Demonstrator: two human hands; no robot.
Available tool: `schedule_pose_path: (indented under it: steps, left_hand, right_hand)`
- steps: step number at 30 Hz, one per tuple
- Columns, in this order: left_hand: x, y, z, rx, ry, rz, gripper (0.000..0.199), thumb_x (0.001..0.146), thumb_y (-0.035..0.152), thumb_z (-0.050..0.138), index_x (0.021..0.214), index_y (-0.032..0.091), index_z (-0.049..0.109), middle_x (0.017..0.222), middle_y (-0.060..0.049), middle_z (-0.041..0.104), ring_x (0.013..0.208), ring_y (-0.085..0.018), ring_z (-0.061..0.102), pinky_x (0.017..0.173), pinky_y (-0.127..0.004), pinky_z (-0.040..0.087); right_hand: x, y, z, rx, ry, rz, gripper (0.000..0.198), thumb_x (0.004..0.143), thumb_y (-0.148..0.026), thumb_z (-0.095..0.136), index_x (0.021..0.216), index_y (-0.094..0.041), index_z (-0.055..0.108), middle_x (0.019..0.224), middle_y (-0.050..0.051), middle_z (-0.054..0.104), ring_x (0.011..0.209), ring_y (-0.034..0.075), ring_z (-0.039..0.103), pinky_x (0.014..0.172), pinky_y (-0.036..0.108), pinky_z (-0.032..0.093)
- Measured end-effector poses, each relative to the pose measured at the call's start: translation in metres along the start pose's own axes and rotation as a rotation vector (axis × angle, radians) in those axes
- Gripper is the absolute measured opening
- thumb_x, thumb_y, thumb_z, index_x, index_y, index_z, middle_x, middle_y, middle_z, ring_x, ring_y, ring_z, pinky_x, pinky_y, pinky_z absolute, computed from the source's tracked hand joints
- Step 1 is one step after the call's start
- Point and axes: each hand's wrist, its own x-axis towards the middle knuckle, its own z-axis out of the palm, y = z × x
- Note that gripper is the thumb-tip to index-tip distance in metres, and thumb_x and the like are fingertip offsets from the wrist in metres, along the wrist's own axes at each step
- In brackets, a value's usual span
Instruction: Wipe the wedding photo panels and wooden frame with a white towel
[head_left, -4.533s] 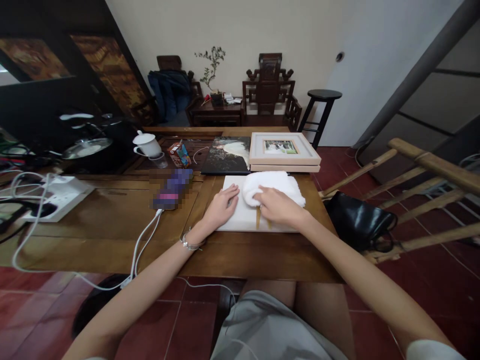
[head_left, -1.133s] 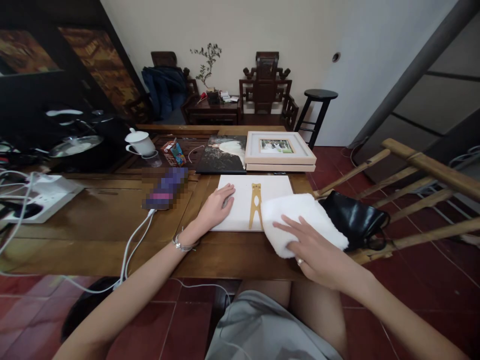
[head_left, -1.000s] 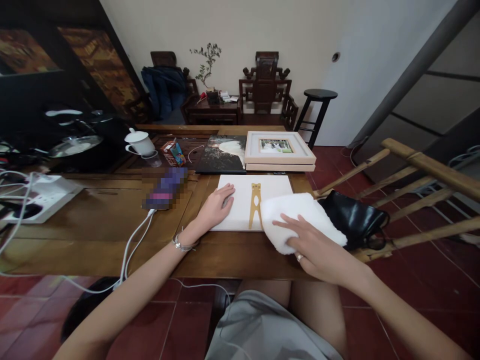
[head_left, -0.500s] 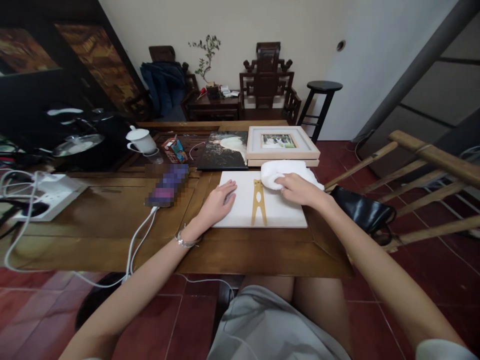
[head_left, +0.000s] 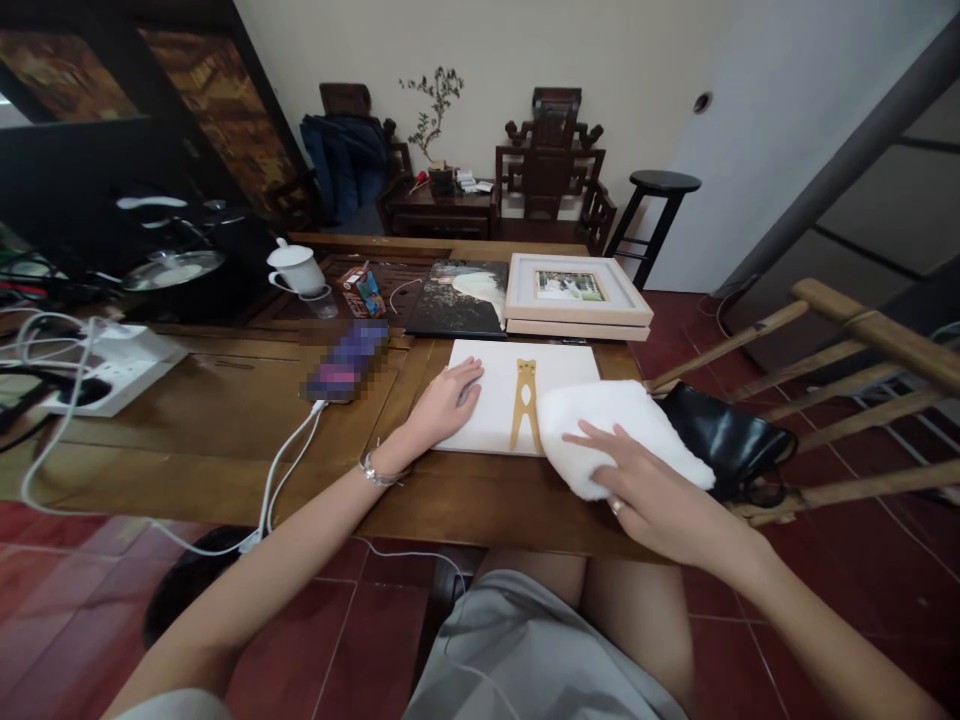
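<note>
A white rectangular board or book (head_left: pixel 491 400) lies flat near the table's front edge. On its face is a long gold cat-headed shape (head_left: pixel 526 385) with an oval hole and two splayed legs. My left hand (head_left: pixel 446 405) lies flat over the board's left side, fingers stretched out. In my right hand (head_left: pixel 637 480) is a fluffy white towel (head_left: pixel 600 410), which covers the board's right side and front right corner. The fingers press on the towel from above, some spread apart; the thumb side is partly sunk in its folds.
Behind the board are stacked wooden picture frames (head_left: pixel 577 320) and a dark photo panel (head_left: pixel 450 300). A phone (head_left: pixel 345 362) with a white cable, drink carton (head_left: pixel 361 290), lidded cup (head_left: pixel 295 268) and power strip (head_left: pixel 139 372) stand left. A black bag (head_left: pixel 724 445) and wooden chair (head_left: pixel 847 330) are right.
My right hand has brought the towel from the board's back right corner toward me and to the right, over the front right corner. My left hand stays on the board. The view has shifted slightly.
</note>
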Motion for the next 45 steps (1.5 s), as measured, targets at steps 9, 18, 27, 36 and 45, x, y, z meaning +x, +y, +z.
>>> schedule_pose_path:
  steps: [9, 18, 27, 36, 45]
  left_hand:
    - [0.000, -0.002, 0.001, -0.015, 0.014, 0.006, 0.037, 0.089, 0.023, 0.044, 0.117, 0.011, 0.065, 0.131, -0.015, 0.060, 0.130, -0.028, 0.049, 0.111, -0.050, 0.035]
    - [-0.001, -0.006, 0.002, 0.040, 0.011, -0.020, 0.043, 0.090, 0.030, 0.045, 0.127, 0.013, 0.059, 0.142, -0.014, 0.050, 0.137, -0.029, 0.039, 0.113, -0.048, 0.033]
    - [-0.001, -0.009, 0.005, 0.047, -0.032, -0.032, 0.047, 0.092, 0.030, 0.040, 0.131, 0.008, 0.054, 0.145, -0.019, 0.046, 0.139, -0.032, 0.034, 0.113, -0.052, 0.030]
    - [0.000, -0.010, 0.005, 0.063, -0.041, -0.018, 0.048, 0.093, 0.030, 0.038, 0.131, 0.006, 0.054, 0.144, -0.019, 0.047, 0.139, -0.032, 0.035, 0.114, -0.051, 0.030]
    - [0.000, -0.009, 0.002, 0.071, -0.058, -0.001, 0.049, 0.092, 0.030, 0.039, 0.131, 0.004, 0.054, 0.143, -0.021, 0.046, 0.138, -0.031, 0.036, 0.113, -0.051, 0.031]
  right_hand:
    - [0.035, 0.032, 0.000, 0.045, 0.049, 0.047, 0.031, 0.076, -0.004, 0.042, 0.095, -0.015, 0.064, 0.143, 0.018, 0.047, 0.142, 0.028, 0.028, 0.115, 0.054, 0.024]
    - [0.117, 0.036, 0.010, 0.007, 0.143, 0.118, 0.042, 0.080, -0.004, 0.038, 0.117, -0.012, 0.058, 0.150, 0.017, 0.037, 0.143, 0.036, 0.020, 0.108, 0.067, 0.021]
    - [0.069, -0.042, 0.033, -0.104, 0.045, -0.041, 0.034, 0.081, -0.009, 0.050, 0.107, -0.016, 0.070, 0.154, 0.017, 0.031, 0.143, 0.043, 0.013, 0.109, 0.070, 0.016]
    - [0.071, -0.046, 0.021, -0.069, -0.012, -0.063, 0.038, 0.079, -0.007, 0.049, 0.111, -0.014, 0.068, 0.152, 0.019, 0.035, 0.142, 0.043, 0.018, 0.107, 0.071, 0.021]
    - [0.140, 0.001, 0.007, -0.102, 0.036, 0.033, 0.049, 0.081, -0.002, 0.040, 0.126, -0.009, 0.057, 0.151, 0.019, 0.036, 0.143, 0.040, 0.019, 0.106, 0.069, 0.025]
